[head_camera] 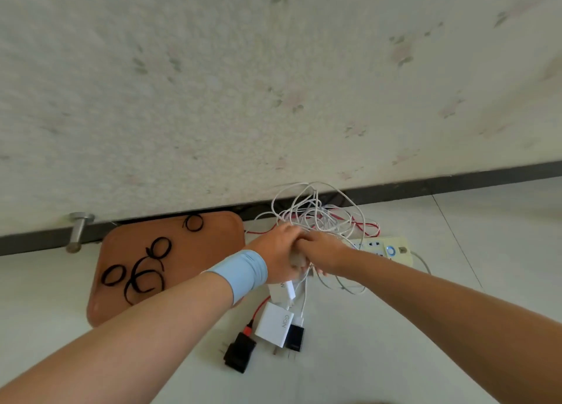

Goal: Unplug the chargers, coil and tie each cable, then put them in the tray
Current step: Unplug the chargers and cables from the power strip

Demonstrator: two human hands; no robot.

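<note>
While left hand (278, 251) and right hand (324, 251) meet, each grip curls tight round the tangled white cables (316, 218).

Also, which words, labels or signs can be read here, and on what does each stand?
"GaN": sideways on the white charger on the floor.
"W": on a second white charger; the rest is hidden under the left hand, which grips the cables.
Power strip: a lit blue ring; any print is too small to read.
Black charger: no text shows.
</note>
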